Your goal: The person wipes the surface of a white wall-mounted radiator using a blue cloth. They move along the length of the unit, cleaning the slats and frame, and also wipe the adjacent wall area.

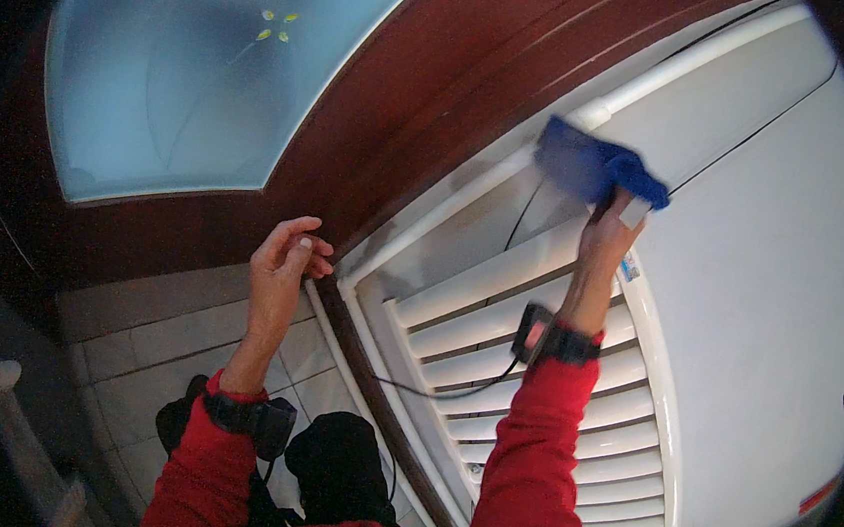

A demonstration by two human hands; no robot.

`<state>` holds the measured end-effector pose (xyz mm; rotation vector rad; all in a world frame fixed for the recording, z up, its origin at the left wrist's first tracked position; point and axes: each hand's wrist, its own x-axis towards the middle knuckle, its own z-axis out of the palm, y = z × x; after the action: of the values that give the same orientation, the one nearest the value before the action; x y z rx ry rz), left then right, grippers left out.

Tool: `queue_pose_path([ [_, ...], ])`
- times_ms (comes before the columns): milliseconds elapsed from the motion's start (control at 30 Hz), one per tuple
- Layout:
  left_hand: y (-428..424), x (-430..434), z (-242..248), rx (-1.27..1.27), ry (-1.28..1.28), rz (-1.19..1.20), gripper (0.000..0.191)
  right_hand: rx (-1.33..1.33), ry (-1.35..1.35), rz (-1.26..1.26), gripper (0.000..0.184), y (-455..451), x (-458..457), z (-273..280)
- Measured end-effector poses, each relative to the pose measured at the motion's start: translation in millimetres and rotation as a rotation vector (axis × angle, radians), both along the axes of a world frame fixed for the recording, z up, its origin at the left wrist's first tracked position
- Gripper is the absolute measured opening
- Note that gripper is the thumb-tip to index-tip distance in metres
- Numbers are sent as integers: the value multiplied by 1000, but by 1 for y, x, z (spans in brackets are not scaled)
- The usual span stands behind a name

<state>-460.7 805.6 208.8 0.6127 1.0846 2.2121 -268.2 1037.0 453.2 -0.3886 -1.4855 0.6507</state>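
My right hand [609, 231] grips a bunched blue cloth [581, 161]. The cloth lies over a stretch of white pipe [444, 224] that runs along the wall beside a dark reddish-brown wooden door [371, 161]. Just below that hand is a white radiator with several horizontal bars [499, 285]. My left hand [286, 255] is empty, its fingers loosely curled and apart, near the lower corner of the door. Whether it touches the door cannot be told.
Frosted glass [172, 106] with a small flower pattern fills the door panel. Pale tiles [196, 349] cover the floor at lower left. A thin black cable [448, 397] hangs from the device on my right wrist [536, 334]. A white wall [763, 241] rises at right.
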Motion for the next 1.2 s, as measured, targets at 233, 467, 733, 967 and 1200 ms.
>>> queue_pose_path([
  [233, 17, -2, -2, -7, -24, -70, 25, 404, -379, -870, 43, 92, -75, 91],
  [467, 22, -10, -8, -21, -17, -75, 24, 264, -422, -1046, 42, 77, -90, 70],
  [733, 26, -19, -11, -16, -33, -111, 24, 467, -777, -1004, 34, 54, -58, 26],
  [967, 27, -21, -15, 8, -35, -130, 24, 518, -409, -961, 32, 73, -41, 81],
  [1200, 31, -16, -15, -61, -13, -111, 24, 731, -617, -1081, 22, 60, -82, 50],
])
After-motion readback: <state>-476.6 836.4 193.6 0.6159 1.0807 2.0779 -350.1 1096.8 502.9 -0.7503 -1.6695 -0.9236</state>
